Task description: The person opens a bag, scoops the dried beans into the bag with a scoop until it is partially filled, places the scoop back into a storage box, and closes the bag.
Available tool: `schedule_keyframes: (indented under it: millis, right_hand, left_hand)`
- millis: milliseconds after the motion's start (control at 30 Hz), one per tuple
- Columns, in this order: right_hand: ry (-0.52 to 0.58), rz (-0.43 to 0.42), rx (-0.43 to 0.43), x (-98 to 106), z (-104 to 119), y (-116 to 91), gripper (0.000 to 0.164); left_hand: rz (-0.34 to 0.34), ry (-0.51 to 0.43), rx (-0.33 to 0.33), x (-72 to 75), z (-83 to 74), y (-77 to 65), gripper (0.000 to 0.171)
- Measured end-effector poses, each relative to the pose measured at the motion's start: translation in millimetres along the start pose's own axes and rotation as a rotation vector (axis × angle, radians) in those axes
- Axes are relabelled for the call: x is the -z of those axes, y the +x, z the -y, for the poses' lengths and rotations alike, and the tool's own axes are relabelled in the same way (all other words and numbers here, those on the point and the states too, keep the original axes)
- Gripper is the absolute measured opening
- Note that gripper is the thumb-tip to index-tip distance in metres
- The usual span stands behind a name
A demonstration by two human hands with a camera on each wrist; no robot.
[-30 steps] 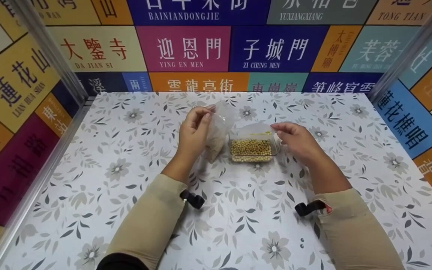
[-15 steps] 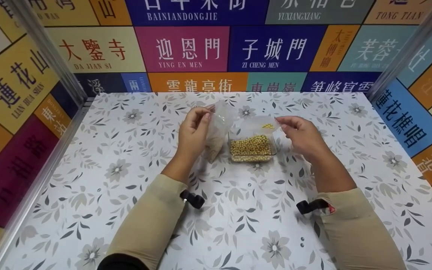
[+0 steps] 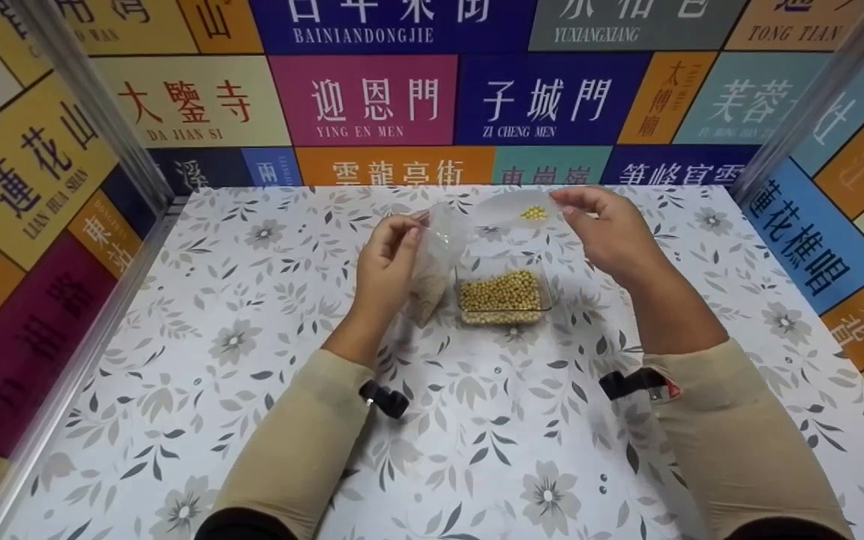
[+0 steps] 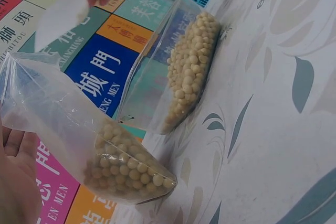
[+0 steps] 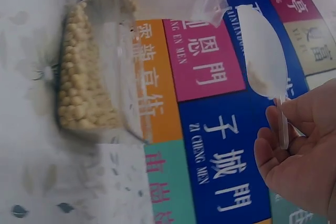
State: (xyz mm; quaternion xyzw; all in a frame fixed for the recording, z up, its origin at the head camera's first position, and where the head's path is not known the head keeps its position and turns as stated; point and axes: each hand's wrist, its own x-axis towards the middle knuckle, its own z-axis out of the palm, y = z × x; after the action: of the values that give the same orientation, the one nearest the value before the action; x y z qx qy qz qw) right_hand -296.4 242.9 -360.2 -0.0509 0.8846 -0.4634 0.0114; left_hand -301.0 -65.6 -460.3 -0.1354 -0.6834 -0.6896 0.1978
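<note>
My left hand pinches the top of a clear plastic bag, keeping it upright with its lower end at the table. Yellow soybeans fill the bottom of the bag. In my right hand is the short handle of a white plastic scoop, gripped between thumb and fingers. A few soybeans lie in the scoop near its handle end. The scoop is raised behind and above a clear rectangular container, which holds more soybeans and stands just right of the bag.
A white tablecloth with grey flowers and leaves covers the table. Panels printed with colourful signs stand along the back and both sides, with metal posts at the corners.
My right hand has lifted the scoop, with a few soybeans in it, up out of the container and away toward the back. The left hand and bag have stayed in place.
</note>
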Motion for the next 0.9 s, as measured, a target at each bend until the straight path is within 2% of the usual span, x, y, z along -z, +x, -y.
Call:
schedule_keyframes:
  millis: [167, 433, 667, 900]
  right_hand:
    - [-0.139, 0.004, 0.079, 2.2, 26.6, 4.3, 0.038]
    - [-0.365, 0.089, 0.16, 3.0, 52.0, 12.6, 0.039]
    - [-0.403, 0.087, 0.17, 1.9, 60.6, 15.1, 0.039]
    - [-0.397, 0.083, 0.164, 2.3, 57.5, 16.2, 0.039]
  left_hand:
    - [-0.006, 0.011, 0.016, 0.6, -1.2, -0.4, 0.013]
    - [-0.009, 0.014, 0.008, -0.2, -1.8, -0.5, 0.014]
    - [0.001, -0.018, 0.013, -0.6, -3.1, 0.0, 0.013]
    - [-0.012, -0.009, 0.032, -0.2, -3.0, -1.0, 0.012]
